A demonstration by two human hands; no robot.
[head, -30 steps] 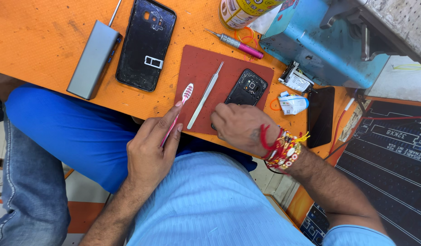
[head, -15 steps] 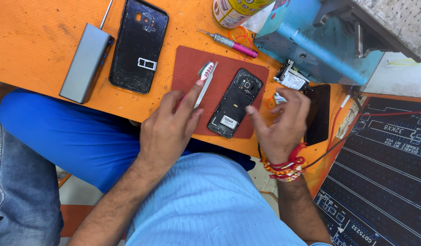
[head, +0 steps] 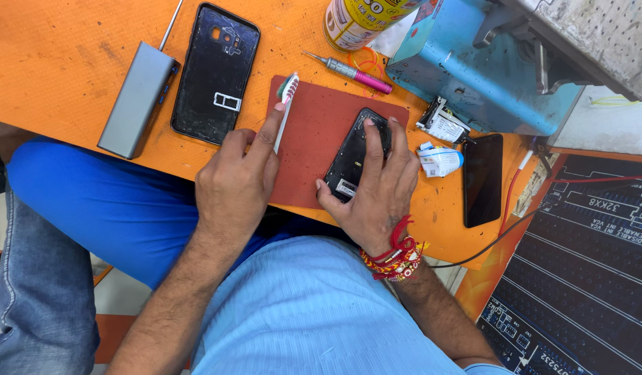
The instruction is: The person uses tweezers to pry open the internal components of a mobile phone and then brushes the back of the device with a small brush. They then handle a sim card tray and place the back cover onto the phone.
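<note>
Now the phone [head: 352,156] is pinned under the spread right hand [head: 376,191]; the toothbrush [head: 285,104] is pinched by the left hand [head: 237,184].

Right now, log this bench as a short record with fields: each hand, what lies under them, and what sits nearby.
left hand: holds a white toothbrush, bristle end pointing away from the body
right hand: pressed flat on an opened black phone
work surface: red mat on an orange table
left of mat: black phone back cover, grey power bank
beyond mat: pink-handled screwdriver, yellow can, blue machine
right of mat: second dark phone
</note>
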